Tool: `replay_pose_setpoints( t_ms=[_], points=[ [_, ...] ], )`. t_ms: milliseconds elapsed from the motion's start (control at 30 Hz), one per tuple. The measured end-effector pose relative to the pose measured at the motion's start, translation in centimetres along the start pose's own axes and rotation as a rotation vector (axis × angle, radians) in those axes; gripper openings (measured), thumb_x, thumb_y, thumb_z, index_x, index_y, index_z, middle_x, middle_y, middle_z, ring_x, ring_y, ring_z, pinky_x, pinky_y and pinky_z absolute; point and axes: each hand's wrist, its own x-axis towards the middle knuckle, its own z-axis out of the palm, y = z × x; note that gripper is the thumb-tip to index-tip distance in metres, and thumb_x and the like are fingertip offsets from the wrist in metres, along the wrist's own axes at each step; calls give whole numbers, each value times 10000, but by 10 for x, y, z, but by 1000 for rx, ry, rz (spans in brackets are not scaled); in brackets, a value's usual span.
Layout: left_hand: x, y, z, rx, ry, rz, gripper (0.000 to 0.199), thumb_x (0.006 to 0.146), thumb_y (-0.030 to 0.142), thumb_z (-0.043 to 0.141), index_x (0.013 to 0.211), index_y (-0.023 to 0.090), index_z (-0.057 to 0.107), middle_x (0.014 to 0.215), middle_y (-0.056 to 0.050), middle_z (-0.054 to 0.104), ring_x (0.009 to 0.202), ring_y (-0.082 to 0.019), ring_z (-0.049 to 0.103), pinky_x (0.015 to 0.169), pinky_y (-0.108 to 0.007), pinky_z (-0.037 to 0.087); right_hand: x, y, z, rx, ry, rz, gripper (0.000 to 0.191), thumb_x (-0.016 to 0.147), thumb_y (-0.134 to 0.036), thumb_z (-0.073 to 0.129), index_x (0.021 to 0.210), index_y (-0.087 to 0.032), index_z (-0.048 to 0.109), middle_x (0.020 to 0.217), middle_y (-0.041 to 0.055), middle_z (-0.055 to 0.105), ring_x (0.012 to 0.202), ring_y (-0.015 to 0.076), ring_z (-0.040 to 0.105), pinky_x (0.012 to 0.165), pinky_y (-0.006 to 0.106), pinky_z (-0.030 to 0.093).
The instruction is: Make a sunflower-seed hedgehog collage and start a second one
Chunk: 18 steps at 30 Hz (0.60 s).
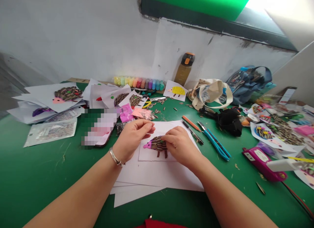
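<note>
A hedgehog picture lies in the middle, with a pink clay head, a back of striped sunflower seeds and brown legs on a white card. My right hand is over its right end, fingers bent together and touching the seeds near a green spot; what lies under the fingertips is hidden. Just above the picture's upper left, my left hand has thumb and fingers pinched together; anything between them is too small to make out. Under the card lie white paper sheets.
Right of the papers lie a blue utility knife, a black pen and an orange stick. A phone and finished pictures are at left. Clay tubs, a bottle and bags line the wall; a magenta glue device sits right.
</note>
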Motion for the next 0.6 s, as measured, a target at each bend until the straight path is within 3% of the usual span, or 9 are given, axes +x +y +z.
replay_pose_setpoints(
  t_ms=[233,400,500,600],
  points=[
    [2,9,-12,140,67,119,191,810,370,668,841,189,720,846,-50,698,841,-204,625,752,-303,493,0,2,4,25,-35,27,317,802,-50,520,858,-252,758,855,41,689,861,208,537,844,382,401],
    [7,15,-30,565,174,277,197,816,370,645,904,232,755,881,-36,727,863,-240,626,798,-298,454,0,6,0,91,54,89,314,809,-49,514,865,-234,761,881,46,701,871,220,542,810,372,433],
    [12,12,-37,899,104,308,319,772,383,675,1053,240,726,1081,-44,714,1002,-288,618,916,-353,426,0,6,-3,102,82,115,306,804,-40,520,883,-219,756,888,49,700,882,225,542,816,373,441],
    [15,3,-38,1255,-102,331,513,774,371,650,1261,215,609,1237,-75,656,1132,-318,569,976,-417,403,0,5,-5,97,86,112,295,804,-39,527,893,-208,752,894,58,697,895,231,547,825,381,444]
  ],
)
